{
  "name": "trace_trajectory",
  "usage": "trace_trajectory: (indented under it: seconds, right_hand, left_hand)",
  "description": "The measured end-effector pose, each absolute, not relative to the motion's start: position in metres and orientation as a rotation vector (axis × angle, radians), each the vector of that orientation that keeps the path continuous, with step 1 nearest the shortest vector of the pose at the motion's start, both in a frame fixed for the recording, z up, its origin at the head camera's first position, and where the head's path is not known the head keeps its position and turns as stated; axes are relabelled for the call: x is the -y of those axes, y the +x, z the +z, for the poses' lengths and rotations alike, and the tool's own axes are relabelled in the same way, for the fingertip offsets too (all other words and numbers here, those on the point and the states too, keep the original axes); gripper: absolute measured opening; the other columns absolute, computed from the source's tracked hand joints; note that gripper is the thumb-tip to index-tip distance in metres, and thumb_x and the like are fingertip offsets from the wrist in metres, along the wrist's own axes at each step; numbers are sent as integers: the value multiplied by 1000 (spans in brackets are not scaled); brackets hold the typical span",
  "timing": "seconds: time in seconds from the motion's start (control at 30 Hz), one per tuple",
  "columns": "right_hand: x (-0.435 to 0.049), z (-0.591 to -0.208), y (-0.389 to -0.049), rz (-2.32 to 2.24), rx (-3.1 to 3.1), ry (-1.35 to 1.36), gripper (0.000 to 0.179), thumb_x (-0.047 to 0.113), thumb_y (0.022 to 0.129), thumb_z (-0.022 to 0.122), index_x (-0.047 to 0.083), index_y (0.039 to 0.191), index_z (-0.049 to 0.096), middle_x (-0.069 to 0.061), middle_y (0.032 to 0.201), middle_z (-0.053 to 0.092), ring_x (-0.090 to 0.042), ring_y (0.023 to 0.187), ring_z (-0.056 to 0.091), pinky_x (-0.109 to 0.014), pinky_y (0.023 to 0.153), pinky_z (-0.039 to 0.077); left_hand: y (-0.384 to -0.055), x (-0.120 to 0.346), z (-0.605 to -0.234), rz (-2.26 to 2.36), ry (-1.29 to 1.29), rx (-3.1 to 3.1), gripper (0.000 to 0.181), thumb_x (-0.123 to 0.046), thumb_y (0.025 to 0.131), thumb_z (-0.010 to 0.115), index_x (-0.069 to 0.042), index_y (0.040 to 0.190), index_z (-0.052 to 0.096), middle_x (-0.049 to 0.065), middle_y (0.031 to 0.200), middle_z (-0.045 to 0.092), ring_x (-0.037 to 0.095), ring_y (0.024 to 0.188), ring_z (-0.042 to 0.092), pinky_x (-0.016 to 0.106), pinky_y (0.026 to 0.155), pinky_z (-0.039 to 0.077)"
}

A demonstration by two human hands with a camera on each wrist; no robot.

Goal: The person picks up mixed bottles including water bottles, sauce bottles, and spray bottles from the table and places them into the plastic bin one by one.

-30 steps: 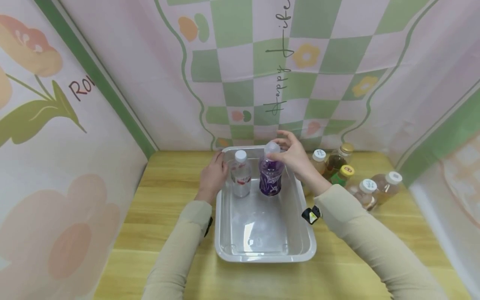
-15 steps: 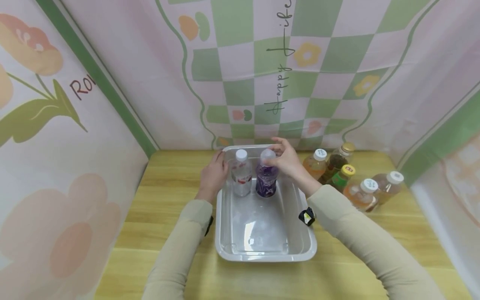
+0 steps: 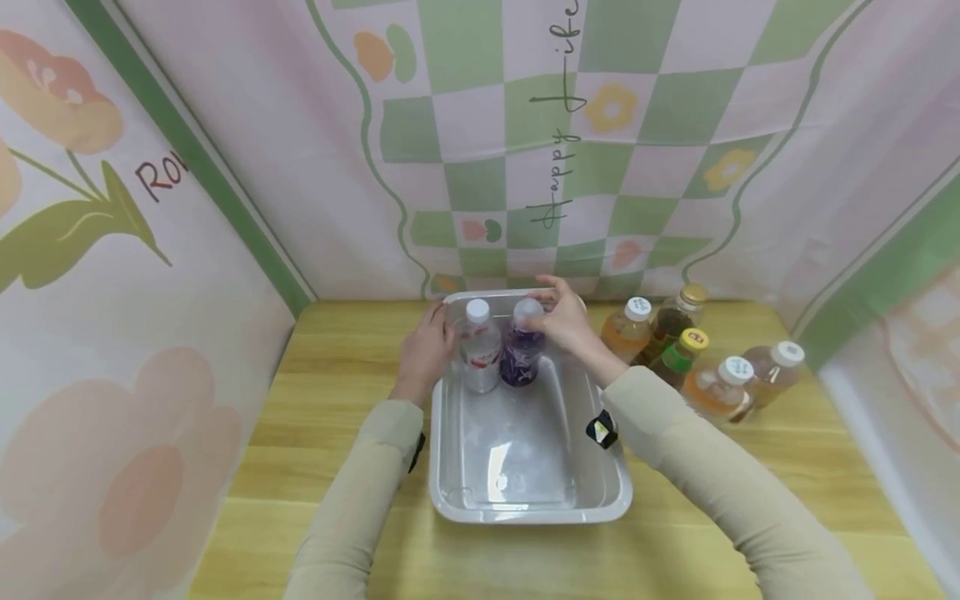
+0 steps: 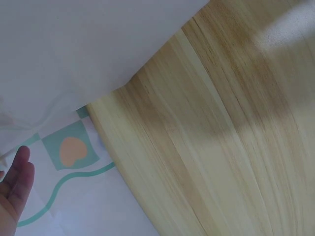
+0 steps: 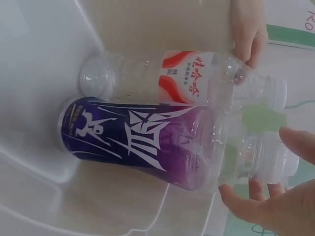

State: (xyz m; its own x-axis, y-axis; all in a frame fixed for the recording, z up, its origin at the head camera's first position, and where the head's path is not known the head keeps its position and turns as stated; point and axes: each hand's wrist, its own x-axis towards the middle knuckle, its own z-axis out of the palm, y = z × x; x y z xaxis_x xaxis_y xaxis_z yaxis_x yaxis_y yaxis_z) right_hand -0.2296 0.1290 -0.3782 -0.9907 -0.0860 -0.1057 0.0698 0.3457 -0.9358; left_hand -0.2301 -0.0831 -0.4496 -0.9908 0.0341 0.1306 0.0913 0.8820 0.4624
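risk, as i judge it remotely: the purple-labelled bottle, inside the grey tub just beside the clear water bottle, could topple its neighbour if pushed sideways; holding it only by the cap invites a slip.
right hand: thumb and fingers pinching that cap.
left hand: at the tub's left rim; grip, i cannot tell.
count: tub, one; bottles within, two; on the worktop, right of the tub, five: three white-capped bottles, one gold-capped bottle, one yellow-capped bottle.
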Motion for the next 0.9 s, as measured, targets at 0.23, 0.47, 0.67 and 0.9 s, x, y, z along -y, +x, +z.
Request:
trace_trajectory:
  seconds: [0.23,0.47,0.67,0.9]
  right_hand:
    - [-128,-379,-232,-1711,-2461,-37,81,-5,77,69,0,146,26,-26,139,49,-39,132,45,-44,114,38]
    - [-125,-382,-234,-1684,-2443,-90,80,-3,80,66,-1,147,23,-26,142,45,-40,134,42,-46,115,35]
    - [-125,-384,-233,-1667,-2466,-97,75,-1,82,66,-2,146,25,-25,143,45,-39,135,42,-45,115,35]
    - [-125,-385,-233,-1685,-2456,-110,74,-3,82,65,-3,145,27,-26,146,41,-41,135,40,-46,115,34]
  left_hand:
    - [-229,83,-450,-721,-84,2940,46,-25,99,36,-10,141,46,4,150,43,30,106,64,42,75,57]
    - [-230,84,-450,-721,-84,2924,45,-25,99,36,-10,140,47,4,149,44,30,115,61,45,81,57]
    - [-230,84,-451,-722,-82,2950,47,-27,99,36,-11,142,45,4,150,42,29,119,59,44,84,56]
    - [-227,83,-450,-744,-76,2923,46,-26,98,39,-10,140,47,6,149,44,31,117,60,45,86,56]
